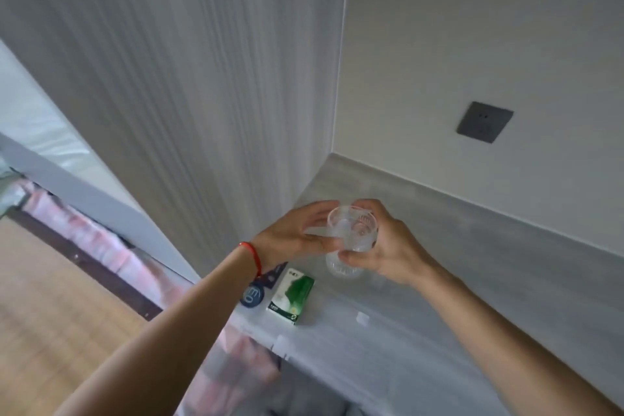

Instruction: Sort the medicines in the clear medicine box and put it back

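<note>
Head view: a matte grey counter [472,246] meets a white wall carrying a dark square socket [485,122]. Left hand [290,236] and right hand [388,246] both grip a ribbed clear container [353,230] above the counter's left end. A green-and-white carton [292,294] lies flat near the front edge.

A clear ribbed glass [353,230] shows above the streaked pale grey table [472,246], near a white box with a green leaf design [292,294], a dark blue pack [252,295], a red wrist cord [251,255] and a dark grey wall socket [484,121].
</note>
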A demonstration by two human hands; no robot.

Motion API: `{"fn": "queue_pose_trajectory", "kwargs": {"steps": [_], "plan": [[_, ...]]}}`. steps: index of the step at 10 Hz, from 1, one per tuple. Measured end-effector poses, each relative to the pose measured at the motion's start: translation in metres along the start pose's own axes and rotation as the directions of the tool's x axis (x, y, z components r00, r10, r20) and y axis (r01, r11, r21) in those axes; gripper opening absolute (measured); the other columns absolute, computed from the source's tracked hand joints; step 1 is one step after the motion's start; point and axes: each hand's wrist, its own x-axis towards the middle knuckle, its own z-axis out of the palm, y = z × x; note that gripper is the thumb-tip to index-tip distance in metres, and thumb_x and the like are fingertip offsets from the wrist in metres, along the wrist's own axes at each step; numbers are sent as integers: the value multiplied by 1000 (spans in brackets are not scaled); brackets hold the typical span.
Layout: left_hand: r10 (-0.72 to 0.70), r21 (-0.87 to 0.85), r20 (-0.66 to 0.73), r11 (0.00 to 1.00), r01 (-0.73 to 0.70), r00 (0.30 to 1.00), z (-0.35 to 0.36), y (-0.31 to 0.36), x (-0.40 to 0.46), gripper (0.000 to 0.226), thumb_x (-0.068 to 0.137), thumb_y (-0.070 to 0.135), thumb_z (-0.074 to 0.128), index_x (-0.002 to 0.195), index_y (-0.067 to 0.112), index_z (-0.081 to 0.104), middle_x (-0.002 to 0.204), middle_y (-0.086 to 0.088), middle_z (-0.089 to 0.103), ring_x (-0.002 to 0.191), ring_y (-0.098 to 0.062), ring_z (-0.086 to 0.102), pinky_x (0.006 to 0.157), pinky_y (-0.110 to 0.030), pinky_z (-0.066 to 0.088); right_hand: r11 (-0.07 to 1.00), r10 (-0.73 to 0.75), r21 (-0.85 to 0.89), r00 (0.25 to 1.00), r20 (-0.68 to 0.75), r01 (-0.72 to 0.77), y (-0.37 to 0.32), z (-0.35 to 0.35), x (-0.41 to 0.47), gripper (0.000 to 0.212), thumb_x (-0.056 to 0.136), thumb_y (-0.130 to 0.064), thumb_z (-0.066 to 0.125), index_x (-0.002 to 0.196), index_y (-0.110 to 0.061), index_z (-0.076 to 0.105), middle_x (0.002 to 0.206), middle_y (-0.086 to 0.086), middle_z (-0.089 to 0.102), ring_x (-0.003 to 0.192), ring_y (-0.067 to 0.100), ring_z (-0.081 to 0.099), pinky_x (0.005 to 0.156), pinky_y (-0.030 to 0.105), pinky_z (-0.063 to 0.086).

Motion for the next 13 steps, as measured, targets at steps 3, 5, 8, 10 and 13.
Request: {"fn": "queue_pose_trajectory", "kwargs": {"steps": [3,5,8,10,13], "plan": [[-264,627,-306,667,402,915,16,-136,-30,78,80,21,71,150,22,37,158,-11,27,145,-31,30,115,-33,32,980,168,-104,985,-49,-172,85,108,-35,89,63,-25,89,138,-17,43,132,6,56,120,24,58,97,27,45],[-275,556,-445,662,503,852,31,-164,-42,98,72,21,77,155,24,24,154,-15,31,133,-37,42,106,-35,36,976,181,-110,979,-90,-190,94,151,-44,87,68,-19,88,139,-10,39,132,9,52,117,27,58,95,30,49],[-343,413,-463,733,541,817,38,-172,-48,100,73,22,81,155,28,23,136,-17,50,121,-35,51,98,-37,47,970,179,-145,976,-121,-196,99,170,-40,88,68,-18,88,140,-9,37,131,10,51,114,31,60,89,34,51],[-300,439,-460,741,508,835,33,-162,-60,96,71,22,81,153,23,30,138,-16,47,125,-34,46,102,-34,41,977,154,-138,986,-58,-161,101,166,-42,105,71,-24,91,152,-9,25,145,13,38,126,31,54,99,26,47],[19,480,-462,846,231,887,7,-107,-91,34,74,20,78,107,29,72,100,20,68,87,-3,60,77,1,38,985,173,84,903,-393,-152,87,118,-106,43,90,-20,74,128,-25,55,126,-7,58,110,9,62,91,27,55]]}}
